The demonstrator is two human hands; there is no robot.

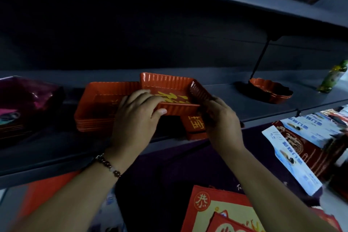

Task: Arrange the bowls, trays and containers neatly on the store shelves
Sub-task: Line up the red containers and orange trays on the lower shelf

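Carefully now: my left hand (134,113) and right hand (219,117) have their fingers clamped on the red tray (169,90), tilted above the shelf edge (56,158), just right of the tray stack (101,107). If I let go unevenly, it may slide off forward.

Looks like a shop: dark metal display shelves (244,117), a stack of identical red trays (98,111), packaged goods (301,149) lower right.
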